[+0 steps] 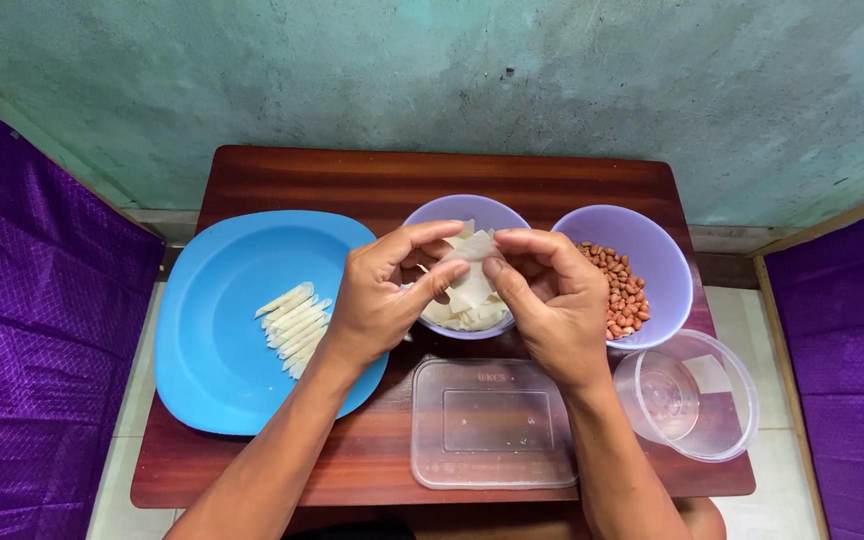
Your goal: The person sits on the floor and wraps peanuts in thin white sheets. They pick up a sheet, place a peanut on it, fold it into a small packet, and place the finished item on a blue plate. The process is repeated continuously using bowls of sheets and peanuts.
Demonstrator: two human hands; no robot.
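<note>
The two forearms rise from the bottom edge of the view, nearest the camera, and end in hands that meet over the middle of the small wooden table (372,180). Between them is a thin, pale wrapper sheet (472,250), held up just above the lilac bowl of wrappers (452,213). The left hand (377,300) pinches the sheet's left edge between thumb and curled forefinger, and the right hand (552,300) pinches its right edge the same way, thumb tip pressed against the sheet from the near side; the remaining fingers of both hands are bent loosely inward rather than spread. The sheet sits at the fingertips, not in either palm, and hangs partly over the stack of similar sheets in the bowl below. Just right of that bowl, touching it, a second lilac bowl (642,240) holds red-brown peanuts (622,290). To the left lies a large blue plate (222,330) with a row of slim rolled pastries (294,315) laid side by side, partly beneath the left wrist. Near the front edge of the table lies a clear rectangular plastic lid (492,425), and beside it at the right a clear round container (692,395).
</note>
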